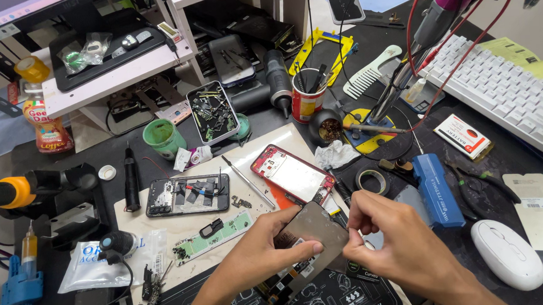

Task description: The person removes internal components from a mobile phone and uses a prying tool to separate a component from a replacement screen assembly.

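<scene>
A clear plastic pouch with blue print (90, 264) lay at the worktop's (52, 157) left edge. The left hand (274, 241) gripped a grey rectangular phone panel (312, 237) at centre; the right hand (388, 239) pinched its edge. A red-and-white flat box (463, 135) lay right.

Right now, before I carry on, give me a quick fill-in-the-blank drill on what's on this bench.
1. Both hands, left hand and right hand, hold a grey phone panel over the ____ mat.
2. The opened phone frame with the ____ rim lies beyond the hands.
3. The white mouse lies to the ____ of the right hand.
4. The tin cup holding tools is mostly ____.

Missing words: black; red; right; red
</scene>
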